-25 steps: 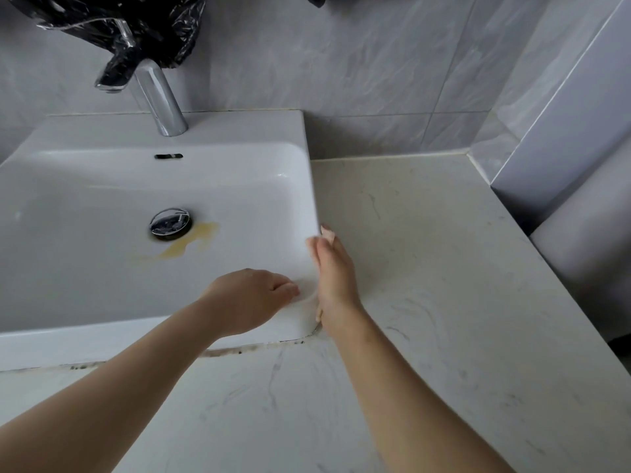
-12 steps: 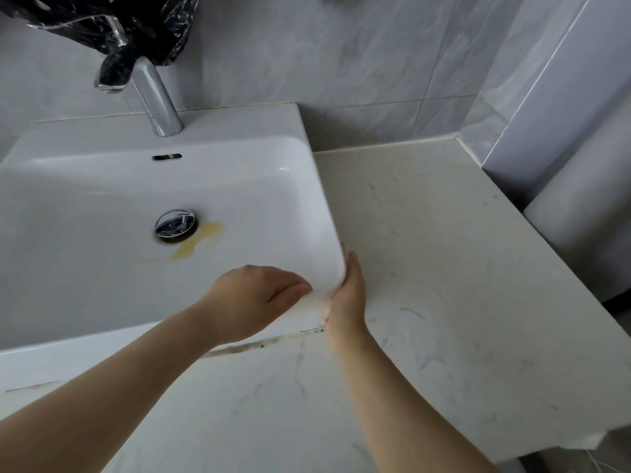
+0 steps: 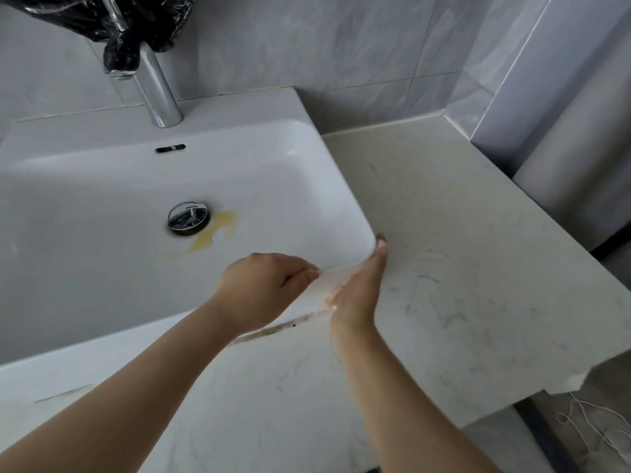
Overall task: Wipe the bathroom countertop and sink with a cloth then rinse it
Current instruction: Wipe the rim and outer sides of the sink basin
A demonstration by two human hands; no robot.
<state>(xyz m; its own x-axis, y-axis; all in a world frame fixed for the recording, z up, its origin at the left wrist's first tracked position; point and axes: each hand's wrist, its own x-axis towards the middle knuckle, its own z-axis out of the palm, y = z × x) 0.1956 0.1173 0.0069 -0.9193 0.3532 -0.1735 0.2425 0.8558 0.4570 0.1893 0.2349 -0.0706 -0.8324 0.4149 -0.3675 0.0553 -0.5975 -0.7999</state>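
White thin cloth (image 3: 325,285), hard to separate from the ceramic, wraps the front right corner of the white rectangular ceramic sink (image 3: 85,261). Left hand (image 3: 263,288): fingers curled, pinching the cloth's edge on the rim just inside the corner. Right hand (image 3: 362,288): fingers straight, seen edge-on, flat against the sink's outer side wall and pressing the cloth there, with fingertips at rim height. Its heel is touching or just above the pale veined stone surface (image 3: 478,274); cannot tell which.

Step in hand, my read: wiping the sink's corner and outer wall. Task looks early to mid:
- The yellow-brown stain (image 3: 218,230) beside the round chrome drain plug (image 3: 187,216) is not cleaned.
- A dark grime line (image 3: 273,331) runs along the seam under the sink's front edge.
- Rinse not started. No water shows from the chrome faucet (image 3: 158,93), whose top is wrapped in black plastic film (image 3: 136,25).

To do it well:
- Keep the cloth taut between both hands so it hugs the rounded corner.
- Slide both hands together along the rim.
- Hold even palm pressure on the outer wall.
- Go low enough to catch the seam grime.

A thin cloth will likely bunch or slip out of the pinch if pulled hard. The stain probably needs firmer rubbing. The surface to the right shows faint dark streaks, veining or dirt, cannot tell.
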